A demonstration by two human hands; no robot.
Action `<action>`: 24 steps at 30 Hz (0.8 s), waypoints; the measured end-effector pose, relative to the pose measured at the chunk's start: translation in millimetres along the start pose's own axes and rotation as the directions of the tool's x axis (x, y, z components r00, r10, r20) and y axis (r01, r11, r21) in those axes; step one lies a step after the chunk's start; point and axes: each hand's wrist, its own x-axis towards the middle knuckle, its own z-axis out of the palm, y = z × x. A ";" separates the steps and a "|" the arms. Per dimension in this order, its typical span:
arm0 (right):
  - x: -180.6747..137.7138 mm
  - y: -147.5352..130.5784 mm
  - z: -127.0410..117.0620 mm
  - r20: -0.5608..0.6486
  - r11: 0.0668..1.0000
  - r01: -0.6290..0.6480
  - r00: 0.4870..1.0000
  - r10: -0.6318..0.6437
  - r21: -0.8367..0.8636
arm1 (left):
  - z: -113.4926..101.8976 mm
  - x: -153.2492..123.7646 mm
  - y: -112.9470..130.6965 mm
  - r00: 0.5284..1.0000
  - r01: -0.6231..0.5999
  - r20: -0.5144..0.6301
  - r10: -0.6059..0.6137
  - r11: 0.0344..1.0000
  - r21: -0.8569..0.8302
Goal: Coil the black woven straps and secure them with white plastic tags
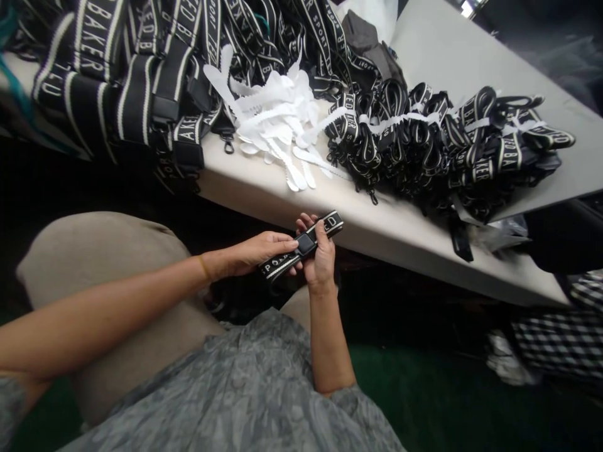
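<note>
A folded black lanyard [277, 266] with white edges and white lettering lies across both of my hands, over my lap and just off the table's front edge. My left hand [257, 252] grips its lower end, thumb resting by the dark flat buckle [305, 244]. Around the upper part, my right hand [321, 260] is closed, with the thumb pressed on the strap and the fingers behind it. What lies under the strap is hidden.
The pale table [264, 194] runs across in front of me. On it are a heap of loose lanyards [136, 81], a pile of white toothed ties [282, 116] and a row of tied lanyard bundles [424, 141]. Checked cloth [560, 339] shows at lower right.
</note>
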 end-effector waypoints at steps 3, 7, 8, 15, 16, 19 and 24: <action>-0.5 4.5 -3.1 -0.019 0.990 -0.140 0.990 0.140 -0.006 | -0.3 -1.7 1.4 0.999 0.049 -0.014 -0.050 0.995 -0.089; -1.1 8.2 -5.3 -0.015 0.956 -0.294 0.956 0.294 -0.019 | -3.7 -0.6 0.4 0.987 0.144 -0.033 -0.158 0.953 -0.268; -1.0 9.1 -5.6 -0.021 0.951 -0.310 0.951 0.310 -0.005 | -5.3 0.6 -0.3 0.980 0.178 -0.034 -0.198 0.934 -0.311; -10.3 11.5 -6.0 -0.044 0.958 -0.286 0.958 0.285 -0.016 | -3.7 0.2 -5.8 0.961 0.262 0.012 -0.276 0.896 -0.360; -16.0 9.7 -4.8 -0.044 0.967 -0.246 0.969 0.244 -0.066 | -0.6 -2.8 -6.4 0.971 0.229 0.005 -0.240 0.919 -0.322; -34.2 6.5 -2.7 -0.017 0.969 -0.107 0.994 0.106 -0.222 | 6.2 -9.9 -8.5 0.995 0.103 0.004 -0.104 0.979 -0.174; -32.0 7.9 -4.1 0.091 0.984 -0.065 0.993 0.081 -0.167 | -0.9 -2.3 0.7 0.996 -0.023 0.091 0.024 1.000 -0.009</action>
